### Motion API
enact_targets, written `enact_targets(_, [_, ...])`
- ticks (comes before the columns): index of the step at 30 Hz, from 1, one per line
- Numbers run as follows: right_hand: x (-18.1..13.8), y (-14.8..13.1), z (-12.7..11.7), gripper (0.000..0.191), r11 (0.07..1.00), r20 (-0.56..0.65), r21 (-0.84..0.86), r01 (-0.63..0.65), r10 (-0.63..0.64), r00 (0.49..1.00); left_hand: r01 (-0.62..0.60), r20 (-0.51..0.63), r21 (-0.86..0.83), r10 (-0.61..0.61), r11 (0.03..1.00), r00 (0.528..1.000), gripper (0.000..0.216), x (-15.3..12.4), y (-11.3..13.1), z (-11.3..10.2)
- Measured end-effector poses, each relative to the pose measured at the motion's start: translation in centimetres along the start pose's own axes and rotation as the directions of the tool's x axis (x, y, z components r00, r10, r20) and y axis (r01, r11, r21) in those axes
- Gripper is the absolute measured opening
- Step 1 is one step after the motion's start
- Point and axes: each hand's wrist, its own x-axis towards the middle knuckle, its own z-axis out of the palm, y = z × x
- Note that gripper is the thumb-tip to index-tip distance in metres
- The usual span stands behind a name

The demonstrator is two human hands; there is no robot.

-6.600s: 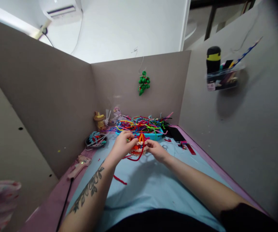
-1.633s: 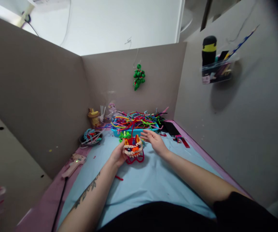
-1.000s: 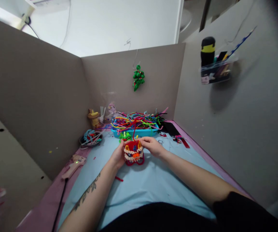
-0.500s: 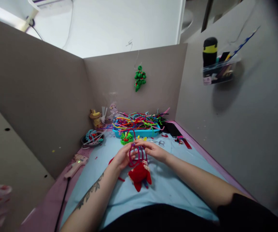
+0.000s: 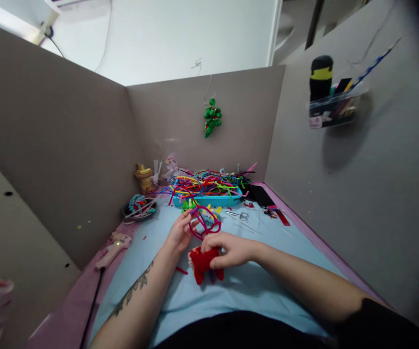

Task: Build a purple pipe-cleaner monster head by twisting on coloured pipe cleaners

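Observation:
My right hand [image 5: 227, 250] is closed over a red fuzzy pipe-cleaner figure [image 5: 201, 262] that rests on the light blue mat [image 5: 231, 291]. My left hand [image 5: 179, 233] pinches a looped magenta pipe cleaner [image 5: 205, 222] that rises above the figure. A small green pipe-cleaner figure [image 5: 187, 205] sits just beyond the loops.
A blue tray [image 5: 209, 198] heaped with several coloured pipe cleaners stands at the back. Scissors [image 5: 239, 215] lie to its right front, a dark bowl [image 5: 138, 207] and a glue gun [image 5: 112, 248] to the left. Grey partition walls enclose the desk; a green ornament [image 5: 212, 118] hangs on the back wall.
The red figure has come down from between my hands onto the mat. My right hand dropped onto it and gripped it, while my left hand keeps the magenta loops raised.

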Motion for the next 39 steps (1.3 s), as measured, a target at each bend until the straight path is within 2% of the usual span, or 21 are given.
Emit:
enact_targets(2, [-0.3,-0.4,-0.8,0.037,0.954,-0.098,0.29,-0.08,0.113,0.989,-0.029,0.021,0.058,0.028,0.998,0.999,0.029,-0.1,0.3,0.1])
enact_targets(4, [-0.4,-0.8,-1.8,0.047,0.853,-0.313,0.521,-0.028,0.222,0.924,-0.036,0.074,0.152,0.025,0.988,0.997,0.029,-0.3,0.6,0.2])
enact_targets(7, [0.1,-0.9,-3.3,0.046,0.783,-0.565,0.608,0.13,0.312,0.764,-0.04,0.126,0.324,-0.001,0.945,0.992,0.03,-0.7,1.1,0.4])
enact_targets(9, [0.5,-0.2,-3.9,0.038,0.76,-0.628,0.623,0.187,0.343,0.698,-0.082,0.132,0.409,0.03,0.909,0.991,0.029,-0.8,1.3,0.5])
enact_targets(10, [0.6,0.3,-4.1,0.035,0.741,-0.634,0.64,0.203,0.361,0.684,-0.121,0.133,0.435,0.069,0.892,0.989,0.027,-0.9,1.4,0.6])
enact_targets(12, [0.8,1.3,-4.0,0.03,0.683,-0.6,0.698,0.215,0.394,0.696,-0.211,0.141,0.444,0.165,0.871,0.976,0.019,-0.8,1.4,0.6])
enact_targets(15, [0.9,1.9,-3.1,0.029,0.579,-0.502,0.787,0.213,0.399,0.767,-0.31,0.134,0.355,0.281,0.882,0.95,0.022,-0.5,1.1,0.7])
enact_targets(19, [1.2,1.7,-1.6,0.031,0.479,-0.407,0.855,0.199,0.381,0.83,-0.285,0.157,0.293,0.249,0.913,0.956,0.041,-0.4,0.5,0.9])
enact_targets(23, [1.0,2.2,-0.9,0.029,0.456,-0.319,0.882,0.121,0.387,0.865,-0.262,0.195,0.289,0.212,0.921,0.958,0.034,-0.7,0.3,1.1])
enact_targets(26, [0.3,2.7,-1.6,0.027,0.458,-0.24,0.888,0.051,0.364,0.9,-0.284,0.194,0.279,0.236,0.917,0.952,0.024,-0.8,0.4,1.1])
enact_targets(29, [-0.5,3.0,-3.3,0.028,0.435,-0.193,0.9,0.031,0.334,0.922,-0.266,0.175,0.16,0.238,0.951,0.955,0.025,-0.8,1.0,0.9])
enact_targets(33, [-1.3,3.1,-5.7,0.031,0.428,-0.294,0.893,0.139,0.32,0.901,-0.165,0.116,-0.034,0.168,0.986,0.979,0.016,-0.6,1.6,0.6])
enact_targets(35, [-1.5,3.1,-6.1,0.033,0.436,-0.326,0.884,0.167,0.32,0.89,-0.094,0.118,0.005,0.093,0.996,0.989,0.016,-0.4,1.5,0.6])
enact_targets(37, [-1.4,2.9,-5.9,0.032,0.435,-0.323,0.885,0.165,0.319,0.891,-0.052,0.091,0.175,0.037,0.983,0.995,0.02,-0.2,1.2,0.5])
enact_targets(39, [-1.0,2.5,-5.3,0.029,0.421,-0.317,0.892,0.165,0.322,0.892,-0.093,-0.006,0.381,0.103,0.92,0.995,0.024,0.1,0.9,0.5])
